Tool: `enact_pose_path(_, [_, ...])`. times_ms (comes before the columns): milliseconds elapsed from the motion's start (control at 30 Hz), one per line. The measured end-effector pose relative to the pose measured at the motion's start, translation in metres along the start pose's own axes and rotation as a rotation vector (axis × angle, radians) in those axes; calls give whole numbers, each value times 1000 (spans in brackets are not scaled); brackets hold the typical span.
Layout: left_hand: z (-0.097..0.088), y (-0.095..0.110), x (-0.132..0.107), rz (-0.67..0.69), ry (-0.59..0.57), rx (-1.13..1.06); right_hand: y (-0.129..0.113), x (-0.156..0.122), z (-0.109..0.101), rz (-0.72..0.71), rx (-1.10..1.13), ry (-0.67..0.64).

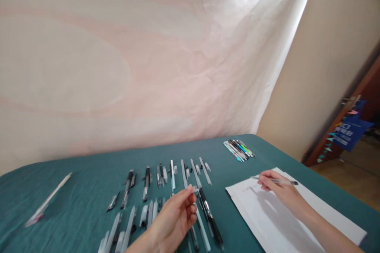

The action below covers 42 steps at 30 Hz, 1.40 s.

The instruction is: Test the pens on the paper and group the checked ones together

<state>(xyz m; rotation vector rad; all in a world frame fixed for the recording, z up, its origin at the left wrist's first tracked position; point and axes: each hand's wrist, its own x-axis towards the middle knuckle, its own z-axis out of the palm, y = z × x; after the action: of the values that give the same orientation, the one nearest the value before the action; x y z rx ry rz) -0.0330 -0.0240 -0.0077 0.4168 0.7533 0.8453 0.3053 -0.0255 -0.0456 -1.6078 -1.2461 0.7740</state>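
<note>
My right hand [279, 187] rests on a white sheet of paper [267, 217] and grips a clear pen [277, 181] that lies nearly flat, with its dark end pointing right. My left hand [178, 217] hovers over rows of pens and pen parts [166, 189], pinching a small clear cap [195, 189] between thumb and fingertips. Both hands are above a teal tablecloth [83, 182].
A bundle of coloured pens [239, 149] lies at the table's far right corner. One clear pen [47, 201] lies apart at the left. A pale cloth backdrop [133, 59] hangs behind the table. A doorway with a blue sign [348, 130] is at the right.
</note>
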Motion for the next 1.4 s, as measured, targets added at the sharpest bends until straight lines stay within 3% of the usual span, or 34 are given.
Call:
enact_pose_path(133, [1,-3,1,-25,8,11,21,-5,-17,-24,-67,46])
enact_pose_path(367, [6,-4,0,-35,1,34,36,-6,-17,-92,-198,41])
enact_pose_path(800, [5,-8,1,-43,16,54,37,-8,-13,-177,-238,13])
enact_pose_path(1400, [5,-11,1,-55,29,47,34,-9,-15,-356,-256,-147])
